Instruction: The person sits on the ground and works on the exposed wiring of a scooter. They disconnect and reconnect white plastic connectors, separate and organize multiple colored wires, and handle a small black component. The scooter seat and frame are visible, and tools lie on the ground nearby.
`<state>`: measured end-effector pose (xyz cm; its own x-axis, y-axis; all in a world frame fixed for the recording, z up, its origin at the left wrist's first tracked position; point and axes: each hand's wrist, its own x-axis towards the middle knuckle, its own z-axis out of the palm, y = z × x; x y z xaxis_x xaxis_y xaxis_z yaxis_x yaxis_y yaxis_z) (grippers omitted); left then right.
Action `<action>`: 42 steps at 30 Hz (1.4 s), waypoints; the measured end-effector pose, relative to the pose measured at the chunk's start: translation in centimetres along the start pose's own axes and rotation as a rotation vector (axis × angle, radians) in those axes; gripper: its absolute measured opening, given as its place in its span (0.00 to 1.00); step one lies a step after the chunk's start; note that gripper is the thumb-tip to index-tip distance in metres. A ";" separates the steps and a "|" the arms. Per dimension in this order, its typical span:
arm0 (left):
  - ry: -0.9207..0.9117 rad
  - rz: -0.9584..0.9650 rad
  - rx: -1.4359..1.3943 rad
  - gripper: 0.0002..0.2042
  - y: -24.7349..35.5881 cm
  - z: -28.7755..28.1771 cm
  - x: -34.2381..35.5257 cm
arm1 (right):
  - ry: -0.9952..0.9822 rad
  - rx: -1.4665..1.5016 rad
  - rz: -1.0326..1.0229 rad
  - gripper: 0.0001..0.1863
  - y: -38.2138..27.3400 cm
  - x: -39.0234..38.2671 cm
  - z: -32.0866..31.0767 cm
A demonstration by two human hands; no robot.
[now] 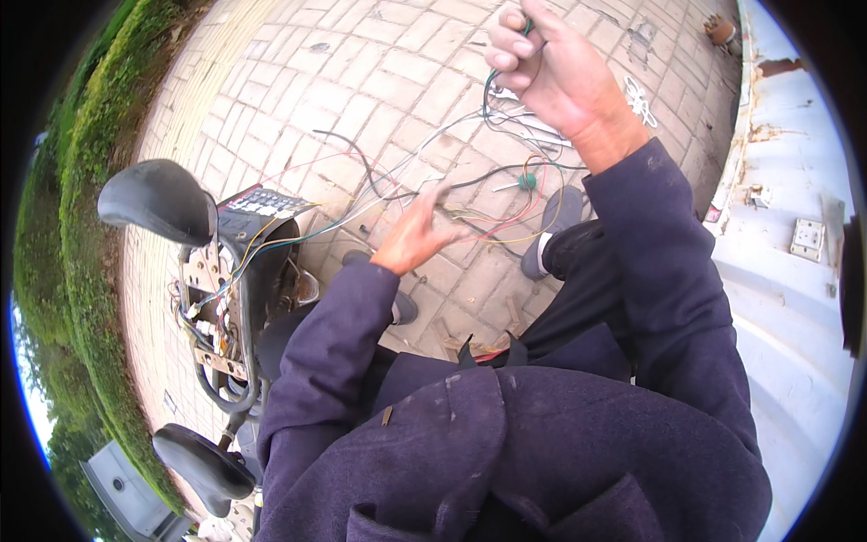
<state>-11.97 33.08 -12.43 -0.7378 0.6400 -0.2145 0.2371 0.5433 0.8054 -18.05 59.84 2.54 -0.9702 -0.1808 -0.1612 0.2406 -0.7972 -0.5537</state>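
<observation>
Pale grey brick paving (379, 81), pretty worn. White wire tangle (639, 98) lying near the rusty white metal wall (777, 181), small brown clay pot (720, 31) further along it.

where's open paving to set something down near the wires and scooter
Bare paving lies past the scooter, toward the hedge, and at top centre. It is crowded between the left hand and right hand, where the wires spread, and by the shoes.

Right hand (551, 68) grips wires (488, 117); left hand (417, 235) touches them.
</observation>
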 end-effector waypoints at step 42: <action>0.255 -0.188 -0.898 0.21 7.3 1.1 5.4 | 0.175 0.145 0.008 0.23 6.2 4.0 0.1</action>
<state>-13.52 41.11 -8.30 -0.8552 0.3891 -0.3426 -0.3957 -0.0629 0.9162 -20.38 54.06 -1.43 -0.9456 -0.0949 -0.3113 0.2295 -0.8727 -0.4309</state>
